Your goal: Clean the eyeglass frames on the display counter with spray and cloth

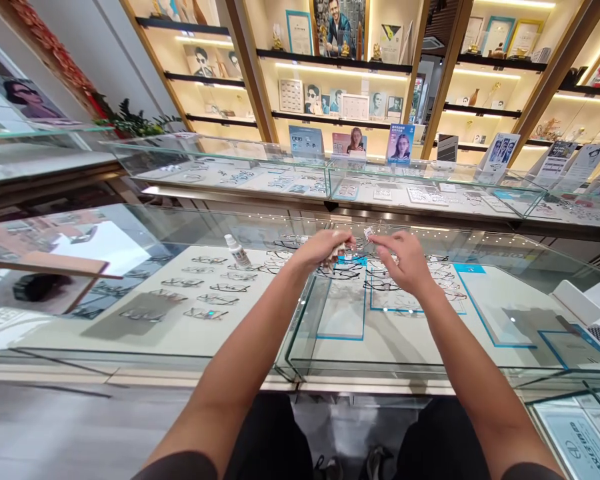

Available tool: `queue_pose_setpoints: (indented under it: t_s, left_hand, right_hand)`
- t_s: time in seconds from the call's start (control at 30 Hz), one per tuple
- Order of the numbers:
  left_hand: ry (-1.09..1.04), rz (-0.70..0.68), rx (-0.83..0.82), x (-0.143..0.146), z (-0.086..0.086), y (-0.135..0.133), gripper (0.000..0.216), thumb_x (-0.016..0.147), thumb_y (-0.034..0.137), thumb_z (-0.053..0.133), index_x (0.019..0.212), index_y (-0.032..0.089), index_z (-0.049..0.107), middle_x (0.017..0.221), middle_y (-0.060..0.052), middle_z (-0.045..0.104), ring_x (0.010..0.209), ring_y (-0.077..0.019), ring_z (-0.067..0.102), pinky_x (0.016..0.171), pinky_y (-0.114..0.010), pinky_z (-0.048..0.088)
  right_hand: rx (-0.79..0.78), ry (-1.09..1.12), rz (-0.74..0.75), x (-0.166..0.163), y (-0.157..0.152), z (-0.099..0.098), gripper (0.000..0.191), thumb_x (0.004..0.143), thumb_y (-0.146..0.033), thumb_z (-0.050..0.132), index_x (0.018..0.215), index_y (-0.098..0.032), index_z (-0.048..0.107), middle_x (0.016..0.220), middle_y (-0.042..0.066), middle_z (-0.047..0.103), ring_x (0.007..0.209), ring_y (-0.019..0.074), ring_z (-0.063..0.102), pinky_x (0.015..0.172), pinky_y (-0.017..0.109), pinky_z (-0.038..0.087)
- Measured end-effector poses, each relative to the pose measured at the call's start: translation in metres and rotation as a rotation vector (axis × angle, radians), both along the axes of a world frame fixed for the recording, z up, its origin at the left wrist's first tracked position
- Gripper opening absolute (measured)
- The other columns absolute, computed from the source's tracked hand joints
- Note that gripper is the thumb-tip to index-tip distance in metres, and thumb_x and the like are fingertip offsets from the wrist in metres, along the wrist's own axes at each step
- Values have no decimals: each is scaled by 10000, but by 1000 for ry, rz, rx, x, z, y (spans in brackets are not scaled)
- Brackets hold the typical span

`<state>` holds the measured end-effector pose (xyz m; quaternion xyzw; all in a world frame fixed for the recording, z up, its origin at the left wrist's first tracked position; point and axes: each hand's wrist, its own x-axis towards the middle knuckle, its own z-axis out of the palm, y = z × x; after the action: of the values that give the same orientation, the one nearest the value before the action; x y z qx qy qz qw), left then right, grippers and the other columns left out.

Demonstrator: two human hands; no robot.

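Observation:
Both my arms reach out over a glass display counter [300, 347] filled with eyeglass frames. My left hand [325, 247] is closed around a crumpled pale cloth and what looks like a pair of glasses [347, 257] held between the two hands. My right hand [405, 260] pinches a small white tag or part of the glasses [369, 233] with thumb and forefinger. A small white spray bottle [237, 251] stands tilted on the glass top, left of my left hand.
Rows of spectacle frames [205, 287] lie inside the case. A second glass counter [330, 177] with leaflets and stand-up cards runs behind. Lit wall shelves [340, 67] hold pictures and trophies. White boxes [580, 303] sit at the right edge.

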<state>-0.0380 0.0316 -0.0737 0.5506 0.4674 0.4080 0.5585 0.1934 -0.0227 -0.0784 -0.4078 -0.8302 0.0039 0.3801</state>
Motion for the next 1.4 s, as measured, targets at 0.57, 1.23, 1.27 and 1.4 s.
queue_pose_setpoints:
  t_s: [0.57, 1.23, 1.27, 1.4]
  left_hand:
    - [-436, -451, -213, 10, -57, -6, 527, 673, 508, 965, 753, 126, 611, 660, 21, 521, 513, -38, 341, 411, -143, 248]
    - [-215, -302, -87, 16, -38, -16, 391, 618, 428, 868, 753, 137, 645, 644, -1, 564, 509, -70, 406, 434, -216, 202]
    - [-206, -302, -83, 16, -38, -17, 397, 620, 434, 870, 752, 138, 641, 649, 0, 562, 510, -66, 395, 438, -216, 195]
    - [-176, -243, -53, 19, -36, -19, 395, 603, 414, 862, 779, 150, 626, 669, 8, 573, 507, -60, 388, 452, -216, 206]
  right_hand:
    - [138, 63, 194, -4, -2, -37, 424, 1060, -357, 467, 1400, -262, 702, 1120, 105, 790, 1169, 284, 656, 963, 474, 550]
    - [48, 72, 201, -2, -8, -31, 429, 1037, -367, 437, 1275, -269, 780, 1065, 103, 804, 1159, 293, 666, 959, 491, 543]
    - [37, 82, 208, -2, -8, -31, 424, 1036, -364, 440, 1271, -270, 779, 1071, 101, 806, 1156, 290, 666, 964, 491, 543]
    - [-47, 203, 224, -4, -8, -30, 375, 1028, -357, 472, 1211, -267, 787, 1108, 98, 797, 1102, 264, 682, 953, 464, 552]
